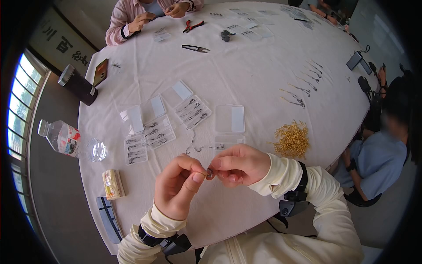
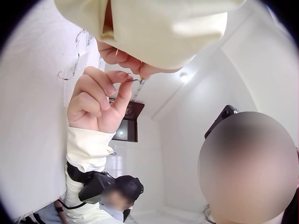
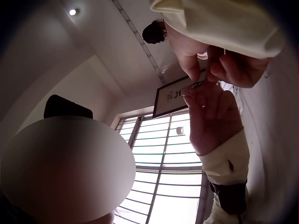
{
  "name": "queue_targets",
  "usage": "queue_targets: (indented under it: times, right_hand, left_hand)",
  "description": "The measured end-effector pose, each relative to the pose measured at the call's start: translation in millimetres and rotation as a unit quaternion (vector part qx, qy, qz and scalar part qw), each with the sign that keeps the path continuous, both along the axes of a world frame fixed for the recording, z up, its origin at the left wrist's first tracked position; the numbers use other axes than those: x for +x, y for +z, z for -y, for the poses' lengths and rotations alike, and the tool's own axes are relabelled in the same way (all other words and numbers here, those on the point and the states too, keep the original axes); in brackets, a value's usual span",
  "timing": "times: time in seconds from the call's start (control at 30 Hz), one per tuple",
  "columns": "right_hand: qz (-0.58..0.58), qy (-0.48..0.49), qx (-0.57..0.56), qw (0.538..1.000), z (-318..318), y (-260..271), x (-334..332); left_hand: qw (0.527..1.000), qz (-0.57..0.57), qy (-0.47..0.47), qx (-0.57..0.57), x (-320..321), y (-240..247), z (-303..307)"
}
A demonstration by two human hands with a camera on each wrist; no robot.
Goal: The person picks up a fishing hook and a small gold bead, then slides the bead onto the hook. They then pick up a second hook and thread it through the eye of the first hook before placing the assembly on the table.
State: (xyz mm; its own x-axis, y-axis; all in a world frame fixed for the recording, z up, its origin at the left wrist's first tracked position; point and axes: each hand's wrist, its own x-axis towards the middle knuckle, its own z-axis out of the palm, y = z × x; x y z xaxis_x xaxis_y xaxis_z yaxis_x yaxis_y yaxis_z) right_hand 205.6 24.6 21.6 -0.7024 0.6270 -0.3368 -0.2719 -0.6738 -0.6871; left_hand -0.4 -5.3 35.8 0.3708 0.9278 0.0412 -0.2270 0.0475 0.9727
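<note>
In the head view, the left hand (image 1: 180, 187) pinches a small hook with a gold-coloured end (image 1: 209, 173) between thumb and forefinger. The right hand (image 1: 239, 165) meets it from the other side, thumb and forefinger closed on the same small piece, whose details the fingertips partly hide. Seen from the left wrist, a thin dark piece (image 2: 135, 80) shows at the right hand's (image 2: 96, 100) fingertips. The right wrist view is dim; there the left hand (image 3: 215, 119) touches the right hand (image 3: 233, 70). Loose dark hooks (image 1: 193, 148) lie just beyond the hands.
Beyond the hands lie open clear boxes of hooks (image 1: 192, 112) and an open clear case (image 1: 229, 119). A gold pile (image 1: 292, 139) lies right, with a row of hooks (image 1: 301, 90) behind. Bottle (image 1: 66, 138), tumbler (image 1: 78, 84) and tissue pack (image 1: 113, 185) stand left. Other people sit around the table.
</note>
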Motion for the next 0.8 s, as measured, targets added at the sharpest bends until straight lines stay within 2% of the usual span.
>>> queue_targets:
  times: [0.23,0.47,0.53,0.57,0.63,0.8]
  right_hand:
    - [-0.017,0.007,-0.002,1.0,-1.6,-3.4,4.5]
    - [0.002,-0.004,0.028,1.0,-4.0,0.8,11.5]
    - [0.116,-0.06,0.136,0.982,-2.2,8.7,11.2]
    - [0.116,-0.06,0.136,0.982,-1.9,7.8,11.1]
    - [0.137,-0.136,0.296,0.935,-1.1,4.9,10.8]
    - [0.148,-0.157,0.297,0.93,-1.7,15.1,16.8]
  left_hand:
    - [0.999,-0.013,-0.006,0.03,1.0,-0.1,-0.5]
    - [1.0,-0.023,0.0,0.01,1.5,0.1,1.0]
    - [1.0,-0.02,0.009,0.005,2.3,-0.4,0.8]
    - [1.0,-0.02,0.009,0.005,2.4,-0.5,1.0]
    - [0.999,-0.005,0.023,-0.025,2.5,-0.8,1.5]
    - [0.999,-0.007,0.034,-0.029,3.3,-0.9,1.4]
